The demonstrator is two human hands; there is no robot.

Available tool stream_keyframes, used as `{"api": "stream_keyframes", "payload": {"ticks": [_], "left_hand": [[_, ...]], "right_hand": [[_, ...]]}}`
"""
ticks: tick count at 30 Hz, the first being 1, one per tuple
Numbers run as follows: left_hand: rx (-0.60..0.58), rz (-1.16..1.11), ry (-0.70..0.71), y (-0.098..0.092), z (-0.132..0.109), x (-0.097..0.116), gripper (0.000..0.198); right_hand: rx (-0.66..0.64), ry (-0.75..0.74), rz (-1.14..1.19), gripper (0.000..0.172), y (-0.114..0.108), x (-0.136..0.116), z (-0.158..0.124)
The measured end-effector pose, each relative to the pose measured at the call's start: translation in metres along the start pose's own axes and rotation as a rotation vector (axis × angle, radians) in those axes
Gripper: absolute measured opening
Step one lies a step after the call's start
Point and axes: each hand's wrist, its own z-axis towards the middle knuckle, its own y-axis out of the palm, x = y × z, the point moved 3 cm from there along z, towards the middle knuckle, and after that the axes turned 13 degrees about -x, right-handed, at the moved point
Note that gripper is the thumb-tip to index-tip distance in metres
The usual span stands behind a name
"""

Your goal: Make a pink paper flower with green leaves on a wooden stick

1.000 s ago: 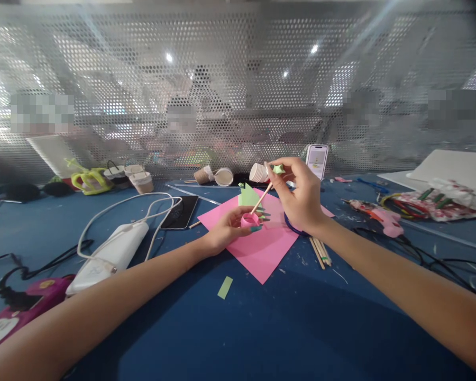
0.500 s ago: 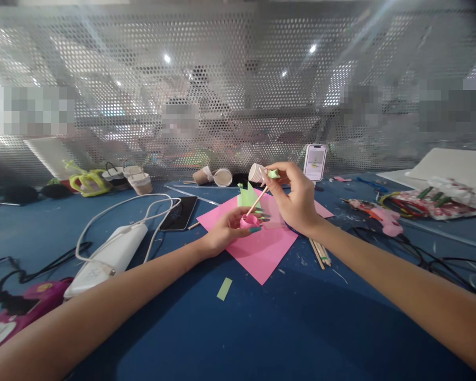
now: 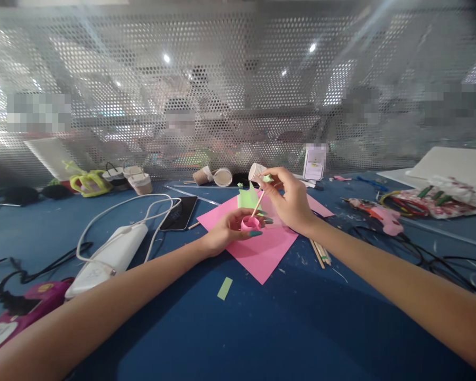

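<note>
My left hand (image 3: 230, 230) is closed around a small pink paper cup (image 3: 250, 224), thumb in front and fingers behind. My right hand (image 3: 289, 198) pinches a thin wooden stick (image 3: 258, 203) near its top, where a green paper piece (image 3: 267, 179) sits by the fingertips. The stick slants down, its lower end at the cup's mouth; whether it touches the bottom is hidden. Under both hands lies a pink paper sheet (image 3: 264, 259), with light green paper (image 3: 246, 198) on its far part. A small green paper strip (image 3: 225, 288) rests nearer to me on the blue table.
To the left are a black phone (image 3: 179, 212), a white power bank (image 3: 109, 256) with a cable, and a magenta tool (image 3: 31, 312). On the right lie wooden sticks (image 3: 320, 253) and a pink glue gun (image 3: 386, 219). A phone (image 3: 314, 163) stands upright before the perforated metal screen (image 3: 238, 79).
My right hand has shifted slightly left and down, and the stick now stands steeper. The left hand with the pink cup has barely moved.
</note>
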Motion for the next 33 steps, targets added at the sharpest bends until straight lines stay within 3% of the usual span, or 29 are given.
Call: {"api": "stream_keyframes", "payload": {"ticks": [10, 15, 33], "left_hand": [[-0.003, -0.043, -0.071, 0.002, -0.002, 0.0, 0.04], [-0.034, -0.087, -0.062, 0.003, -0.002, 0.002, 0.033], [0.007, -0.221, -0.058, -0.002, -0.001, -0.001, 0.037]], "right_hand": [[-0.171, -0.017, 0.072, 0.009, 0.012, -0.006, -0.008], [-0.182, 0.018, 0.086, 0.01, 0.016, 0.0, -0.009], [-0.196, 0.01, 0.044, 0.019, 0.013, -0.007, -0.006]]}}
